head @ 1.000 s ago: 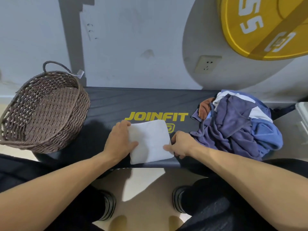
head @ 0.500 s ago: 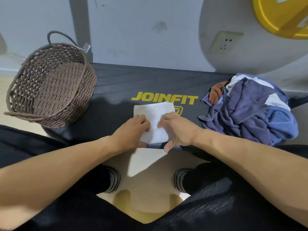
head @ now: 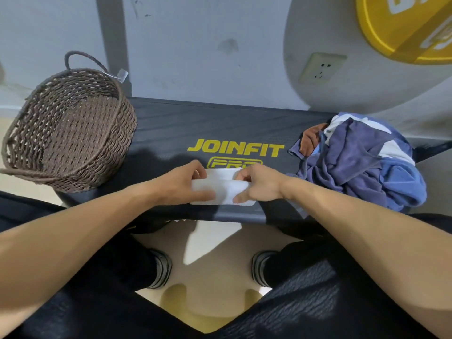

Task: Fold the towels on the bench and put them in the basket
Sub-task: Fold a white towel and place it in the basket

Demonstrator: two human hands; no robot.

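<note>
A small white towel (head: 226,189) lies folded into a narrow strip near the front edge of the black bench (head: 171,128). My left hand (head: 182,184) pinches its left end, thumb on top and fingers curled behind the fold. My right hand (head: 259,183) pinches the right end the same way. A heap of unfolded blue, white and orange towels (head: 362,162) sits on the bench to the right. The brown wicker basket (head: 66,128) stands on the bench's left end with nothing inside.
The bench stands against a grey wall with a socket (head: 321,68). A yellow weight plate (head: 411,25) hangs at the upper right. My legs in dark trousers and my shoes (head: 160,269) are below the bench edge on a pale floor.
The white towel went from a flat square to a narrow strip, its far half folded toward me. Both hands moved from its sides to its ends. The camera view shifted.
</note>
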